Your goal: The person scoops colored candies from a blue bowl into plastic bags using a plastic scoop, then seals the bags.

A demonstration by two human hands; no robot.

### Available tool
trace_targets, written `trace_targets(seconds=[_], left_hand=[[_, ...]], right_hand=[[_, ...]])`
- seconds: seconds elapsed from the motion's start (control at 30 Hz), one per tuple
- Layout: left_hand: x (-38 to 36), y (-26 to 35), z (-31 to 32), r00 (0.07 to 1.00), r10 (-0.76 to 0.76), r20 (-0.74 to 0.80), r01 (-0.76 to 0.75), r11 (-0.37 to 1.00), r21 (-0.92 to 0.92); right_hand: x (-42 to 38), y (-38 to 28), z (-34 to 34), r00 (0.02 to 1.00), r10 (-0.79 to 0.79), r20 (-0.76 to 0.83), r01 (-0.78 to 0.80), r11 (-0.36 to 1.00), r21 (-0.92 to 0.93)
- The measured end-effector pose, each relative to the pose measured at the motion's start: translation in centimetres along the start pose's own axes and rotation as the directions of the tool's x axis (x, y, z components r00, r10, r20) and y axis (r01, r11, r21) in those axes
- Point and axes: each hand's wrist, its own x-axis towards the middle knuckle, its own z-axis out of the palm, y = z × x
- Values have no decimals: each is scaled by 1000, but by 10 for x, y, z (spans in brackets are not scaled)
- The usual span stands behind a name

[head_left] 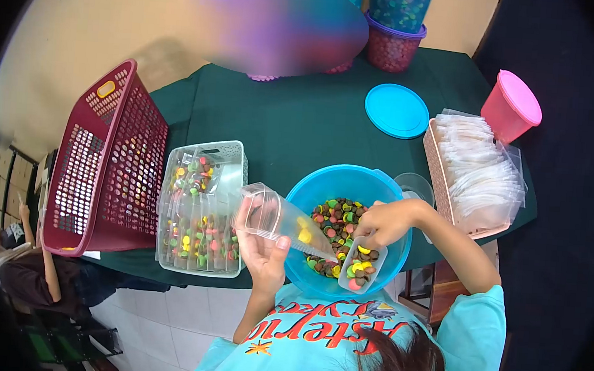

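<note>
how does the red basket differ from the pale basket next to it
The red perforated plastic basket is tipped on its side, while the pale slotted plastic basket sits flat on the green tablecloth. The red basket is clearly larger than the pale basket. The red basket looks almost empty; the pale basket is filled with clear packets of coloured candies. Both are plastic with openwork walls and stand side by side.

Clear glossy plastic bag (277,218); smooth blue plastic bowl (324,184); matt green tablecloth (302,117).
</note>
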Motion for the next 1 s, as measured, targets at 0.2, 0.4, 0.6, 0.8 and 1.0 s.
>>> trace_targets(seconds=[0.2, 0.4, 0.6, 0.8, 1.0], left_hand=[[-7, -2, -7, 988, 76, 137, -113, 951, 287], [-18, 6, 7, 958, 49, 282, -227, 731, 644], [-18, 9, 27, 968, -58, 245, -157, 620, 768], [-21, 4, 47, 973, -155, 173, -78, 484, 872], [-23, 6, 52, 954, -262, 145, -37, 378, 925]], right_hand=[[-18, -8, -23, 998, -65, -27, 66, 996, 62], [-50, -15, -74, 948, -162, -273, 164, 986, -17], [-60, -67, -109, 912, -52, -406, -127, 907, -401], [-29, -99, -71, 928, -147, -341, -280, 328, -902], [-22, -111, -48, 938, -169, -302, -289, 98, -952]])
